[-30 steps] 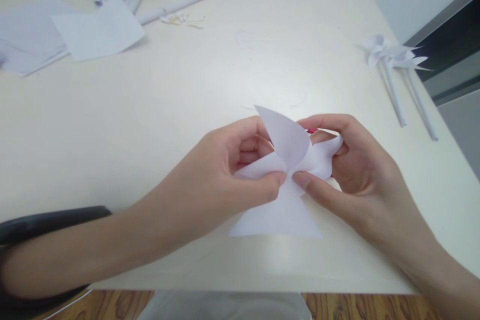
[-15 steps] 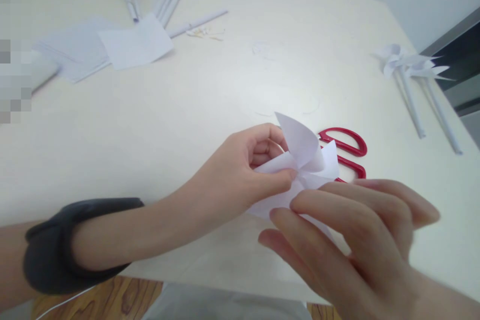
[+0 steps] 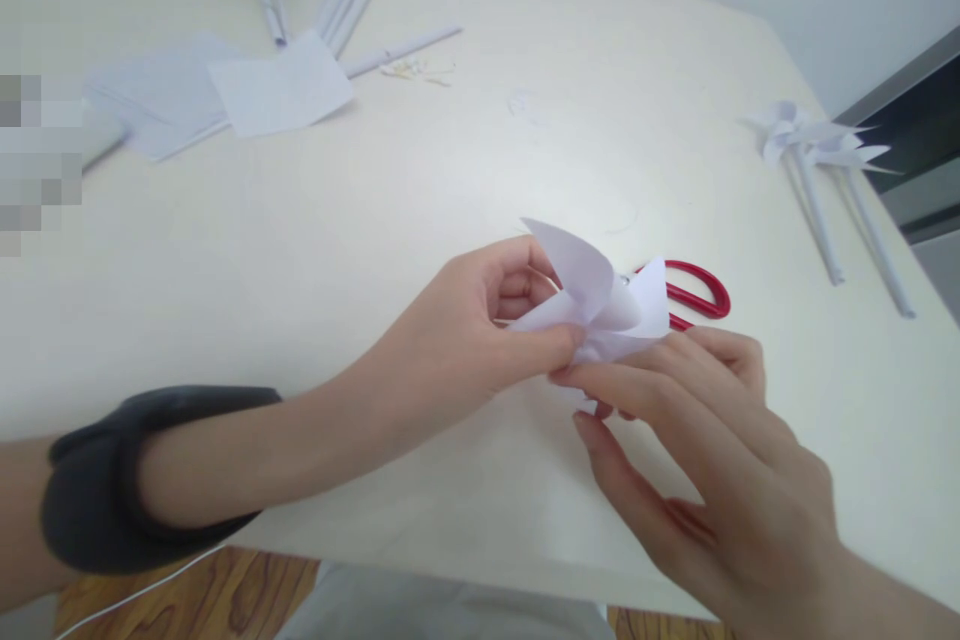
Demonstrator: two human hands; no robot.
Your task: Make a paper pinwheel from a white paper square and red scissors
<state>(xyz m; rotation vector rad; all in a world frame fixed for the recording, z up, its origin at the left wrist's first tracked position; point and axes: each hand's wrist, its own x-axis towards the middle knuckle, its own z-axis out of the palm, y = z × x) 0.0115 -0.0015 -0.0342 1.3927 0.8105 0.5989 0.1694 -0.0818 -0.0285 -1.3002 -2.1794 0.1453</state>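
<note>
Far left of the folded paper pinwheel, a loose stack of white paper squares lies flat on the pale, smooth table, with a few thin rolled paper sticks fanned out just behind it. Nearer, the left hand comes in from the pinwheel's left side, a dark band on its forearm; thumb and forefinger are pinched together on the pinwheel's centre, clamping the curled white flaps. Just right of that pinch, the right hand lies below and in front of the pinwheel, fingers spread loosely apart, the forefinger tip touching the paper's lower edge without gripping it. Behind the pinwheel's right flap, red-handled scissors lie on the table, partly hidden by the paper. Well to the right of the pinwheel, near the table edge, two finished pinwheels on paper sticks lie side by side.
</note>
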